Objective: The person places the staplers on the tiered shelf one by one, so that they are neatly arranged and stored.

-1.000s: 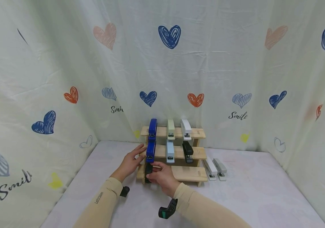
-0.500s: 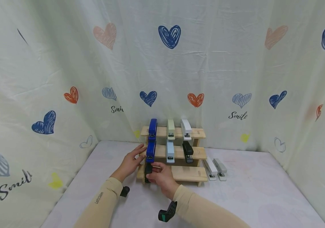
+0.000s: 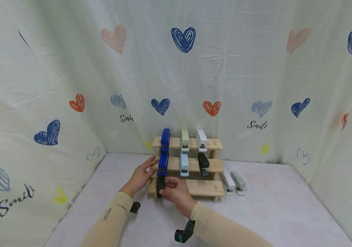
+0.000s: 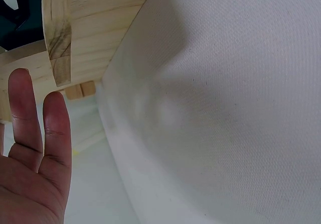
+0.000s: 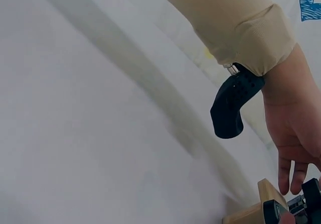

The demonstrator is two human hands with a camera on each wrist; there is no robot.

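A heart-print curtain (image 3: 225,75) backs the table (image 3: 271,212), which bears a three-step rack (image 3: 205,188). The left hand (image 3: 140,176) lies at the rack's left side, fingers extended. The right hand (image 3: 179,195) pinches a black stapler (image 3: 161,182) at the bottom step's left end, below a blue stapler (image 3: 163,163). A grey stapler (image 3: 238,181) stands on the table right of the rack.

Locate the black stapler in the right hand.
Head view: the black stapler is at the left end of the wooden rack's bottom tier, one tier below the lower dark-blue stapler.
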